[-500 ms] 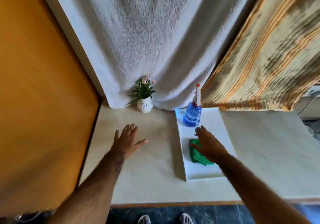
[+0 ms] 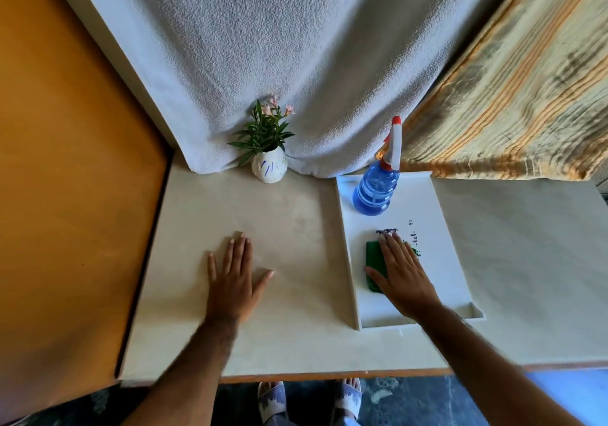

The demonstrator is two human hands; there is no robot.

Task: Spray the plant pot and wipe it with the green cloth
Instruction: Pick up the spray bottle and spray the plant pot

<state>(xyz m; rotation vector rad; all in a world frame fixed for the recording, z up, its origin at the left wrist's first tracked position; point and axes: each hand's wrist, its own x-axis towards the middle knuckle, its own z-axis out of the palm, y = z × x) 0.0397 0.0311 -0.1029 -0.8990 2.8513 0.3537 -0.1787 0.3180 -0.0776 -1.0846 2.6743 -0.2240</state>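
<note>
A small white plant pot (image 2: 269,169) with blue marks and a green, pink-flowered plant stands at the back of the table, against the grey curtain. A blue spray bottle (image 2: 376,189) with a white and red nozzle stands upright at the far end of a white tray (image 2: 444,254). The green cloth (image 2: 373,254) lies folded in the tray's middle. My right hand (image 2: 399,272) rests flat on top of the cloth, fingers extended, hiding most of it. My left hand (image 2: 234,277) lies flat and empty on the bare tabletop, well in front of the pot.
An orange wall (image 2: 65,178) borders the table on the left. A grey curtain (image 2: 279,47) and a striped yellow curtain (image 2: 510,80) hang behind. Small dark specks (image 2: 386,230) lie on the tray beyond my fingers. The table's front edge (image 2: 329,374) is near my feet.
Both hands have flattened down: the left now lies on the tabletop and the right presses flat on the green cloth. The view has shifted slightly.
</note>
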